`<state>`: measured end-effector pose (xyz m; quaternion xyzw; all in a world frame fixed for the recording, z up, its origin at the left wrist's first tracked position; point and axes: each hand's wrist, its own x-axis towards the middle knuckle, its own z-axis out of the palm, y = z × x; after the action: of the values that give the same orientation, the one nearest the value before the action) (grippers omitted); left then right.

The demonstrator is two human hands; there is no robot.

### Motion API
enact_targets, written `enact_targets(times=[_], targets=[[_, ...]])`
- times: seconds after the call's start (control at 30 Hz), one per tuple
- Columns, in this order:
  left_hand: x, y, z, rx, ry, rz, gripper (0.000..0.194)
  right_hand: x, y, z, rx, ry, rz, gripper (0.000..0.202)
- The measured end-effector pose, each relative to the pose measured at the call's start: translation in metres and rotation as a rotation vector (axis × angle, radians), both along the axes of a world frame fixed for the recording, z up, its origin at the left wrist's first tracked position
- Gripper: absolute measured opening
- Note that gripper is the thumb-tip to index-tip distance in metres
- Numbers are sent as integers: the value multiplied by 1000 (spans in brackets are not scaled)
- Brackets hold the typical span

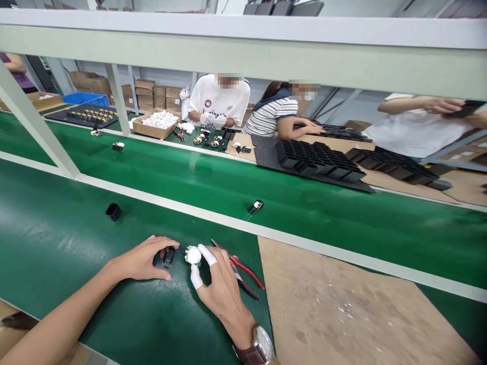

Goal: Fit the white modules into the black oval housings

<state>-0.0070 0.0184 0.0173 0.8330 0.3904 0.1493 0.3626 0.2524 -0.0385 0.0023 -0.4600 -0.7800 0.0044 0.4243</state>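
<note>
Two white-covered digits of your right hand [222, 289] pinch the white component [194, 255] above the green bench [61, 243], presumably sideways to spare its prongs. Your left hand [142, 261] curves around the black housing [167, 258]; whether it grips, cannot tell. Pliers [236, 261] lie within reach.

Worktable [68, 243], foreground: casing [168, 257] between thumb and fingers of left hand [142, 259]; component [194, 256] in right hand [224, 289], just right of casing. Pliers [249, 274] beside right hand, partly behind it; cardboard sheet [342, 304] farther right. Second casing [113, 213] beyond left wrist. Behind rail [171, 207], conveyor belt [190, 172] bears filled casing [256, 207]. Across belt, left to right: carton [149, 131] with small parts [158, 119] in it, co-worker [218, 101], rows of casings [319, 159] on mat [264, 152].
</note>
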Motion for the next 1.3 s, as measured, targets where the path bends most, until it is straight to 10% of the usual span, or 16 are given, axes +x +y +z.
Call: enact_targets(times=[0.33,1.3], targets=[[17,-4,-13,281,-233,-71,65,-9,-11,9,67,-41,119,64],[20,-4,-20,281,-219,-93,55,-12,-13,10,-4,-217,70,56]])
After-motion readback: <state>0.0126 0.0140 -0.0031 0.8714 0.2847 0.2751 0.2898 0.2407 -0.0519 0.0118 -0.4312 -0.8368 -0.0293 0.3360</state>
